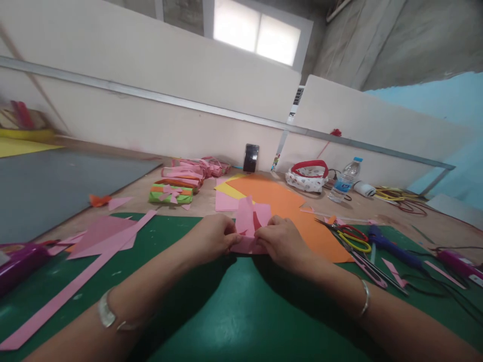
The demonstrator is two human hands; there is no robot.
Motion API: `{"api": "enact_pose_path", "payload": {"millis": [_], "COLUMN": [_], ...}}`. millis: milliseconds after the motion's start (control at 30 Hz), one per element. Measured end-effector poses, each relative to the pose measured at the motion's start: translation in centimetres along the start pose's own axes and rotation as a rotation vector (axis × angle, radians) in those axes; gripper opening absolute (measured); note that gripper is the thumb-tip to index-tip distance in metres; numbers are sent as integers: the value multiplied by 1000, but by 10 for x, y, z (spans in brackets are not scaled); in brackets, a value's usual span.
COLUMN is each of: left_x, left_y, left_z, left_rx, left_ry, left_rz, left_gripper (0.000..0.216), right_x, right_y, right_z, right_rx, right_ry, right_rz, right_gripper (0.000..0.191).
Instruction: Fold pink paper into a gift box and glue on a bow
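Observation:
Both hands meet at a piece of pink paper (249, 216) near the middle of the green mat (211, 311). My left hand (215, 234) pinches its near left edge between thumb and fingers. On the near right side, my right hand (283, 241) grips the same paper with its fingertips. The paper has a folded near edge, and a flap stands up from its far part. Orange paper (267, 188) lies behind and to the right of it. A long pink paper strip (83, 281) stretches across the mat on the left.
Scissors (354, 239), a blue glue gun (396, 246) and tweezers (377, 271) lie at the right. Folded paper pieces (171, 193) sit at the back left. A phone (251, 158), a pouch (307, 178) and a water bottle (345, 181) stand along the wall. A purple tool (22, 261) is far left.

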State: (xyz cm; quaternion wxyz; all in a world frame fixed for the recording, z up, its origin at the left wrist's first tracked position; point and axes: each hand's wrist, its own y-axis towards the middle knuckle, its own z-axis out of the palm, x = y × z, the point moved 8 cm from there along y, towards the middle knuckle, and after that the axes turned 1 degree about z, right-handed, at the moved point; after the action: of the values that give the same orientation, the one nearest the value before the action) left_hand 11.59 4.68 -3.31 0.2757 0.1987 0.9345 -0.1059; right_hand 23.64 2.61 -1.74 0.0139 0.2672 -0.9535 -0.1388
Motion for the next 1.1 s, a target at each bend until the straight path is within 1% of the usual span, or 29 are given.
{"api": "enact_pose_path", "payload": {"millis": [133,233,300,367,567,700,767,833,900,933,967,1033,1100], "left_x": [1,1,0,-1,-1,-1,-2,-4,-5,-5,-5,-4,-4], "left_y": [-1,-3,-5,-6,-10,-8,-6,-5,-5,-5,-5,-5,-5], "left_z": [-1,-1,-1,-1,4,7,8,8,8,9,9,10,10], "left_rx": [-2,26,51,66,67,61,64,70,73,76,82,95,103], "left_ry": [73,131,163,198,309,363,377,388,401,408,416,430,443], "left_rz": [-26,-42,-47,-47,-48,-39,-27,-12,-3,0,0,-2,-7], "left_gripper": [28,27,27,26,25,26,26,25,25,26,25,26,26], "right_x": [2,6,9,11,14,17,17,12,2,-5,-12,-22,-26], "right_y": [-2,-3,-3,-3,-3,-5,-7,-11,-14,-14,-13,-11,-13], "right_z": [-1,-6,-9,-8,-3,-1,-9,-30,-54,-63,-65,-54,-37], "right_rx": [1,-71,-128,-146,-199,-211,-237,-307,-362,-343,-265,-25,184], "right_ry": [43,144,261,332,202,178,196,281,394,425,426,375,321], "right_rz": [13,-2,-20,-24,-20,-50,-84,-132,-141,-109,-61,39,84], "right_gripper": [17,25,24,22,8,9,11,16,17,15,14,15,14]}}
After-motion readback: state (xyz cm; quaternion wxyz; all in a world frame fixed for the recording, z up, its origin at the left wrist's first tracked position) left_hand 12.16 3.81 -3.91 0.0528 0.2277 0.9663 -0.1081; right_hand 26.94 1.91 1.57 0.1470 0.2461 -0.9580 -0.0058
